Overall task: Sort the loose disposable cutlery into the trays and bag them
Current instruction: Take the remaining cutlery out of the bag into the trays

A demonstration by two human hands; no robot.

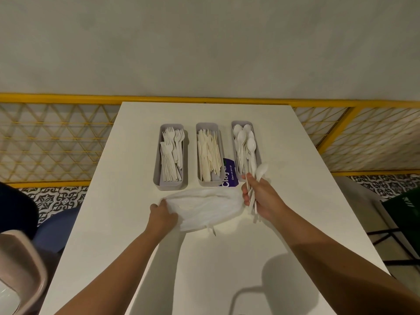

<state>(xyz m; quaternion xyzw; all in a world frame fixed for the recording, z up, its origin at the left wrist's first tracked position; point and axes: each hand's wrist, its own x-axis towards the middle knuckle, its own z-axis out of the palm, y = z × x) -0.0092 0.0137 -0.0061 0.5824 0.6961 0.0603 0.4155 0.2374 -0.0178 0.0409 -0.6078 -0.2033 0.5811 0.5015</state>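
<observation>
A: White forks [170, 155], knives [209, 155], spoons [244, 142] sorted in trays [170, 186]. Bagged?
B: Not yet. R hand [259, 194] grips spoon bunch [261, 170] (near spoon tray [242, 122]); L hand [162, 215] holds bag [204, 208] on counter [204, 269].

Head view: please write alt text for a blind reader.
The right hand grips a bunch of white spoons beside a white plastic bag that the left hand holds on a table. Behind stand three sorted cutlery trays.
</observation>
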